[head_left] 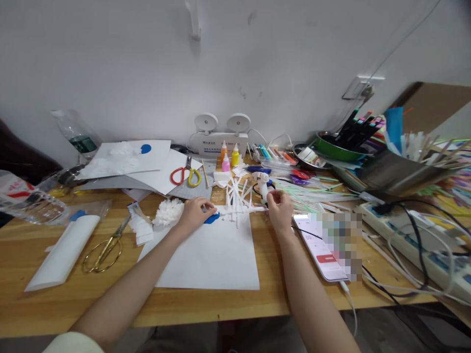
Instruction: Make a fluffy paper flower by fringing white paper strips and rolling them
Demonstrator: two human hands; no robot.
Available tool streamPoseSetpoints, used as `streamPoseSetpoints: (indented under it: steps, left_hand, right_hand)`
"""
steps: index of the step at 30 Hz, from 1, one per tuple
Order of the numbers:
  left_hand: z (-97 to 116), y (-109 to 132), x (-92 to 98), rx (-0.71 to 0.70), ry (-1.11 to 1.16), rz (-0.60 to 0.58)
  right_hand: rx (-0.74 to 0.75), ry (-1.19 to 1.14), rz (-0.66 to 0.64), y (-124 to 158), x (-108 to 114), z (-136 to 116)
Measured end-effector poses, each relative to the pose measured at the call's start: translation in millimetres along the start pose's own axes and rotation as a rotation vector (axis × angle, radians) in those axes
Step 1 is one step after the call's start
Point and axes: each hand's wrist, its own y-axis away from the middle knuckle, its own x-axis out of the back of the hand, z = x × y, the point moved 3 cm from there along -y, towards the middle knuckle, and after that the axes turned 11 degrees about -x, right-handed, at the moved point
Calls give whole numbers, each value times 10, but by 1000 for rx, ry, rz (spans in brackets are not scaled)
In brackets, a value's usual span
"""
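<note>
My left hand [195,212] rests curled on the far edge of a white paper sheet [209,257], its fingertips pressing a blue paper piece [212,218] and a thin white strip. My right hand [279,206] is pinched on the other end of that thin white strip, right beside a white glue gun [263,187]. Several cut white paper strips [237,196] lie scattered between the two hands. A white tissue flower [168,212] sits just left of my left hand.
On the wooden table [44,304] lie gold scissors [105,247], red-and-yellow scissors [186,175], small paint bottles [230,156] and a phone [324,245] on a cable. A power strip [415,240] with wires, straws and marker pens crowd the right; bottles and papers the left.
</note>
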Motion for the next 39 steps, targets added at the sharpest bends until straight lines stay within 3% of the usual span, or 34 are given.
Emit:
streamPoseSetpoints:
  steps: [17, 39]
  left_hand:
    - [-41, -35, -53, 39, 5, -19]
    - [-16, -13, -85, 73, -54, 43]
  right_hand:
    - [-19, -12, -13, 2, 8, -3]
    - [-4, 7, -21, -2, -10, 35]
